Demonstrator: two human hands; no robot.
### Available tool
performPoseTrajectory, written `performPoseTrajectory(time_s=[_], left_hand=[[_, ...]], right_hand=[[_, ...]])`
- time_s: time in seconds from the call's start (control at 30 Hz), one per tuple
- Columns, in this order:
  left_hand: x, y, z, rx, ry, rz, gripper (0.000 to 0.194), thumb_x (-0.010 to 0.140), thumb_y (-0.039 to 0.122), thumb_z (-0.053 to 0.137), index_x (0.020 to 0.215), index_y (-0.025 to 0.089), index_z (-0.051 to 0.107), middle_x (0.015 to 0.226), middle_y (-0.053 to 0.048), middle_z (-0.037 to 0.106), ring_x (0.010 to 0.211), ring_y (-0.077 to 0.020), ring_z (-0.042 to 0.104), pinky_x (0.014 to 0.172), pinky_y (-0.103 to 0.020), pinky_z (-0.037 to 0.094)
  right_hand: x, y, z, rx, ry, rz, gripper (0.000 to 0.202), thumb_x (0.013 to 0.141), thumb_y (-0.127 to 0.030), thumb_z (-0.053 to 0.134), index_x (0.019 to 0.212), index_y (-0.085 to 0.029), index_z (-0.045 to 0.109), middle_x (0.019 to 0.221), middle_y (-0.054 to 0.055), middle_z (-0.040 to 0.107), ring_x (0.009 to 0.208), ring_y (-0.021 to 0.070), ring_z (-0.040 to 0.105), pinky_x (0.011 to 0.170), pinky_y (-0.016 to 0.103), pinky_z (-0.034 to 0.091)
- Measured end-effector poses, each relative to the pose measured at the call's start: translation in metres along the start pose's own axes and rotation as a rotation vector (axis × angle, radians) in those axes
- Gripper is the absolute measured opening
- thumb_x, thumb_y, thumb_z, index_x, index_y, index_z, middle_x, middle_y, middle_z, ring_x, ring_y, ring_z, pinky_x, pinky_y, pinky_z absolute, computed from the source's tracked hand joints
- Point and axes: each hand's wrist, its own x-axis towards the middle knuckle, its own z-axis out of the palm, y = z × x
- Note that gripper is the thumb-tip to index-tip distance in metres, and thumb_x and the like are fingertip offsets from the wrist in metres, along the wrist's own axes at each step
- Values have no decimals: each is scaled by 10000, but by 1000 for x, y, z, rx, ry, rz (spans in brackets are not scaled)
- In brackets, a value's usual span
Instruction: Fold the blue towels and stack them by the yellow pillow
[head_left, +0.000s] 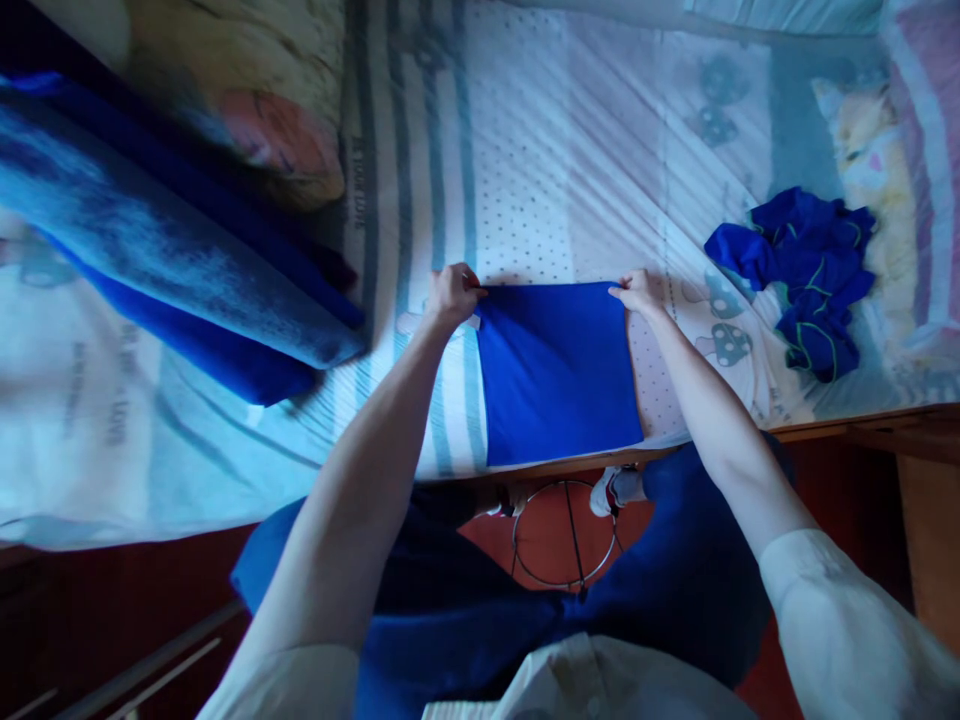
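A blue cloth lies flat on the bed as a rough rectangle, its near edge along the bed's front edge. My left hand pinches its far left corner, where a small white tag shows. At the far right corner, the fingers of my right hand are closed on the same cloth. The far edge runs fairly straight between both hands. A crumpled heap of blue fabric with green edging rests to the right, apart from my right hand.
Large blue fabric stretches over the bed's left side, partly blurred. Behind it sits a yellowish pillow. A patterned sheet covers the bed. Below, a round metal frame stands on the red floor between my legs.
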Motion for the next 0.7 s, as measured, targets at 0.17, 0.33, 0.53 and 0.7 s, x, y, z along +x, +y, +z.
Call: performPoseTrajectory(time_s=[0.17,0.33,0.53,0.7], left_hand=[[-50,46,40,162,102,218,489,973,419,470,1365,140,558,1484,-190,532,1446,-325,409,1208,-539,288],[-101,35,69,180,-54,351,683,970,530,424,1526,133,425,1659,-160,305,1578,-327,130,1277,-568,106],[-79,3,38,177,26,212,750,993,531,375,1577,65,309,1689,-174,199,1590,-289,43,1296,-528,29],[-112,31,59,188,15,300,701,1007,448,363,1581,51,293,1693,-163,178,1588,-278,2,1297,-529,3]], right_hand=[[-68,-53,36,-251,136,-353,542,1041,-372,368,1536,-152,390,1563,190,429,1476,335,350,1188,582,317],[-122,-51,55,-381,-79,-553,654,1041,-427,333,1626,-153,228,1700,95,219,1580,269,147,1292,517,126],[-86,-15,26,-412,47,-388,702,1057,-448,237,1643,-98,71,1717,113,103,1595,266,56,1296,544,39],[-125,-49,57,-407,51,-421,700,1051,-395,292,1635,-65,93,1712,130,115,1595,281,21,1292,570,21]])
